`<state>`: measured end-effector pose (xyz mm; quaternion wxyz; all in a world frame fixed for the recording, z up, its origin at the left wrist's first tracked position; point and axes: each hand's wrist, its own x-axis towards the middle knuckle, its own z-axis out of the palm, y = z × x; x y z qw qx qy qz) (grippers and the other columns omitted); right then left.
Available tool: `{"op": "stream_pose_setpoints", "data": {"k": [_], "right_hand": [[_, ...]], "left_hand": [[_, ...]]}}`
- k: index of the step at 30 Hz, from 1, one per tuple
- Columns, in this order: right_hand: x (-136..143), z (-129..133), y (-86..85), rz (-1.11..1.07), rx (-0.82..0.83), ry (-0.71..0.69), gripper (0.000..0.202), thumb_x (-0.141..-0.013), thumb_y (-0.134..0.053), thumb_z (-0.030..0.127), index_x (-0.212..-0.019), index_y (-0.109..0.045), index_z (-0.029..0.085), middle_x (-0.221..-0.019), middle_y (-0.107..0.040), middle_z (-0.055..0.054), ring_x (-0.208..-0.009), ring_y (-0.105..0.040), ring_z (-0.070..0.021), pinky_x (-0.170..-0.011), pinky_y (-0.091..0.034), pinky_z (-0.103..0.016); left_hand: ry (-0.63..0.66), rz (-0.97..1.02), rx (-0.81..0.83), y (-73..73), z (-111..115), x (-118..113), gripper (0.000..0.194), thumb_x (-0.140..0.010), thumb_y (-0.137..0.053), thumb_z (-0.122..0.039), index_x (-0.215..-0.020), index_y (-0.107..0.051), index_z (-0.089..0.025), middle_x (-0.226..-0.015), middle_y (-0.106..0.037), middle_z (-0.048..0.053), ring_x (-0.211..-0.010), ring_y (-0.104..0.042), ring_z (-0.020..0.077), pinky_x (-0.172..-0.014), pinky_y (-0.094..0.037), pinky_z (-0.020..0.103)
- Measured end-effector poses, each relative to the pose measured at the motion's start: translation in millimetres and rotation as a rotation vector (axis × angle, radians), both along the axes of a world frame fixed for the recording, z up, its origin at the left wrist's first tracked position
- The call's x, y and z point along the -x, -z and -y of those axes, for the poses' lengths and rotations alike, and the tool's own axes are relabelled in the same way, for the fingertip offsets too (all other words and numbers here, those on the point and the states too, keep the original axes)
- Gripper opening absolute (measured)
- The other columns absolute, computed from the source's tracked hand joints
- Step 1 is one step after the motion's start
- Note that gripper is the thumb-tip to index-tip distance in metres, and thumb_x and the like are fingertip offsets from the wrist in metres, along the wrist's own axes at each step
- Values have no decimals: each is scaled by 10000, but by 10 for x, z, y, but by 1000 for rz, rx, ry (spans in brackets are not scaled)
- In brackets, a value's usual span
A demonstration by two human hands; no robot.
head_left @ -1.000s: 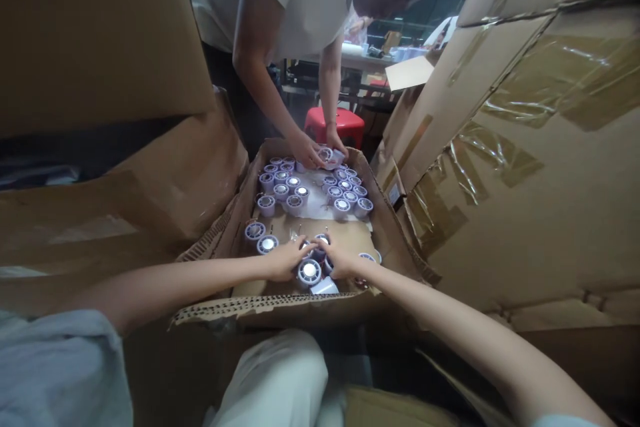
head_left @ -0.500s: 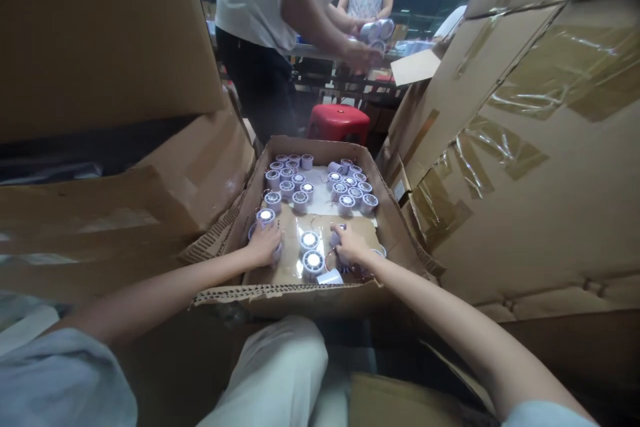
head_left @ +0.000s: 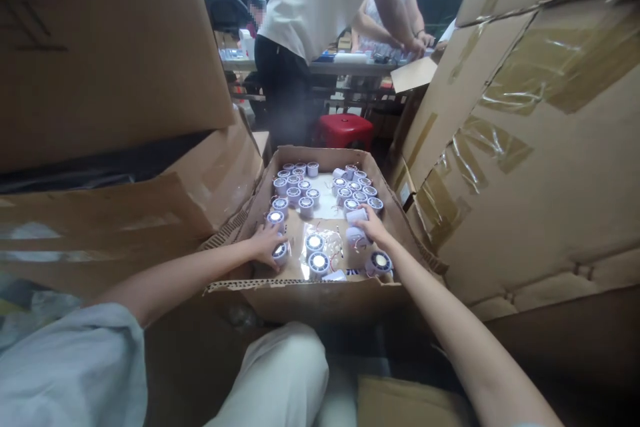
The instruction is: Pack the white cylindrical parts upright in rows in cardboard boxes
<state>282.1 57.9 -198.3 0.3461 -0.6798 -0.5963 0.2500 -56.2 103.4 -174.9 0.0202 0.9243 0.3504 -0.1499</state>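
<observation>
A shallow cardboard box (head_left: 326, 291) in front of me holds several whitish cylindrical units with dark-ringed round faces and thin wires. My left hand (head_left: 267, 244) is at the box's left side, its fingers and thumb curved round an upright cylindrical unit (head_left: 281, 253). Just beyond that hand stands another unit (head_left: 275, 217). My right hand (head_left: 374, 225) grips two units lying on their sides, the far one (head_left: 357, 216) and the near one (head_left: 356, 237); its palm side is hidden. Between my hands two units (head_left: 319, 263) stand upright, and one (head_left: 379, 263) stands near my right wrist.
Rows of units (head_left: 293, 196) fill the box's far left and far right. Tall taped cartons (head_left: 560, 167) rise on the right, more cartons (head_left: 120, 47) on the left. Behind the box are a red stool (head_left: 346, 128) and a person in a white shirt (head_left: 310, 0) leaning over a table.
My right hand has moved away from me, with two units tipped sideways in it. My left hand's fingers have spread round a unit. The standing person has shifted right; my view has turned slightly.
</observation>
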Motion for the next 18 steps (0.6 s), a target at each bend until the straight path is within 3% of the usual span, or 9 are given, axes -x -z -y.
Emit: {"op": "stream_pose_setpoints", "data": {"k": [3,8,14,16,18], "right_hand": [[2,-26,10,-55,23,83,541,-672,-562,281,-1203,-466,236,-958,-577,-37,-806,-570,-214,-741,-471,-332],[63,-20,-27,-27,16,33,535,-675,-558,271,-1200,-462,240,-958,-567,-26,-853,-566,-208,-786,-462,-326],[38,-33,-53,-1,5,36,500,-671,-567,269,-1160,-465,243,-963,-544,-16,-843,-550,-190,-827,-449,-335],[25,-40,-55,-96,-19,50,509,-661,-567,291,-1155,-452,246,-947,-540,-13,-821,-547,-190,-811,-460,-343],[38,-18,-85,-253,-60,74,533,-668,-544,326,-1177,-407,245,-938,-536,-21,-813,-550,-195,-759,-483,-340]], "left_hand": [[200,-10,-18,-10,-115,-37,831,-522,-709,-647,-1205,-558,-197,-1224,-485,186,-1139,-409,405,-921,-338,555],[445,9,-25,71,-355,-187,650,-595,-633,-664,-984,-600,-144,-965,-605,166,-911,-541,316,-834,-389,441],[448,42,-54,200,-615,-324,559,-618,-596,-655,-915,-580,-181,-848,-649,125,-799,-584,263,-845,-367,414],[437,21,-70,148,-680,-349,549,-628,-607,-617,-949,-570,-172,-848,-657,118,-793,-592,262,-840,-366,411],[430,-7,-84,-1,-716,-370,527,-639,-621,-558,-973,-565,-154,-860,-659,123,-805,-597,277,-826,-369,415]]}}
